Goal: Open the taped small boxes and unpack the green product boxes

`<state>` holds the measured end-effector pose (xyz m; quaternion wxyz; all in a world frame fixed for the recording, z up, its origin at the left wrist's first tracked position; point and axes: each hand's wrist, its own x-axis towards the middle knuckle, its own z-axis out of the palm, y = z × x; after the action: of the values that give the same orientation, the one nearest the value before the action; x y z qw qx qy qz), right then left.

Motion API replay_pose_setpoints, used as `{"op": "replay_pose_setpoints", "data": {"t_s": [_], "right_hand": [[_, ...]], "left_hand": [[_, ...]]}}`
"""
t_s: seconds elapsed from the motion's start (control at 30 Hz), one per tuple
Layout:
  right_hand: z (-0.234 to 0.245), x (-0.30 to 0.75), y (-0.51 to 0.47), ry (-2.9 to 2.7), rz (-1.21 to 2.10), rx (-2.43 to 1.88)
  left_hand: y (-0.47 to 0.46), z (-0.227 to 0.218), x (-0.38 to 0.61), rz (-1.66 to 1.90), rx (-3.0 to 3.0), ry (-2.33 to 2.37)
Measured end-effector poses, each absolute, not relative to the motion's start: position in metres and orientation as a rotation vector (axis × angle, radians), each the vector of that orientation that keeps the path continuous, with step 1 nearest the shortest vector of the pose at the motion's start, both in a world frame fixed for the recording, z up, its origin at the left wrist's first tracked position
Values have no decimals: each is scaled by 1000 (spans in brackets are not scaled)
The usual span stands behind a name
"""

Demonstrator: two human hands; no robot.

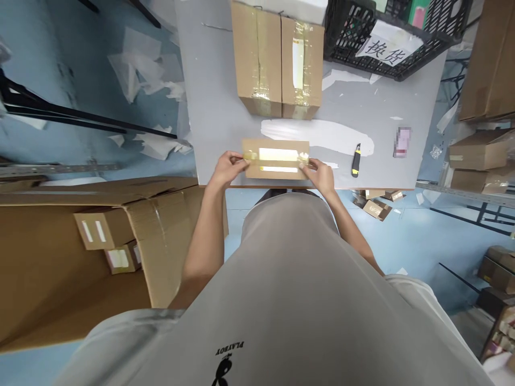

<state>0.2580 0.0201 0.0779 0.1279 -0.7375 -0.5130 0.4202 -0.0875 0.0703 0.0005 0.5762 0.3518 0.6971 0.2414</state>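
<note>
A small flat cardboard box [276, 158] with white labels and clear tape lies at the near edge of the grey table [217, 107]. My left hand [227, 165] pinches the box's left end. At the right end my right hand [317, 172] grips the box with closed fingers. Both hands hold it flat against the tabletop, close to my body.
Two taped cardboard boxes [277, 59] stand side by side at the back of the table. A black-and-yellow utility knife [356, 160] lies right of my hands. A black plastic crate [394, 37] sits back right. A large open carton [80, 252] with small boxes stands on the floor at left.
</note>
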Motion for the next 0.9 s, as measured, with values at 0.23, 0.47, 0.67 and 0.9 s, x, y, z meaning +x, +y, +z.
{"op": "replay_pose_setpoints", "data": {"t_s": [0.23, 0.47, 0.67, 0.9], "right_hand": [[54, 290, 49, -1396, 1414, -2203], [57, 293, 51, -1443, 1379, -2185], [50, 305, 21, -1613, 1076, -2234], [17, 310, -7, -1849, 1140, -2474]], "left_hand": [[82, 17, -66, 509, 776, 1555], [73, 22, -61, 485, 968, 1728], [47, 16, -36, 484, 1104, 1767], [22, -11, -12, 137, 1115, 1824]]}}
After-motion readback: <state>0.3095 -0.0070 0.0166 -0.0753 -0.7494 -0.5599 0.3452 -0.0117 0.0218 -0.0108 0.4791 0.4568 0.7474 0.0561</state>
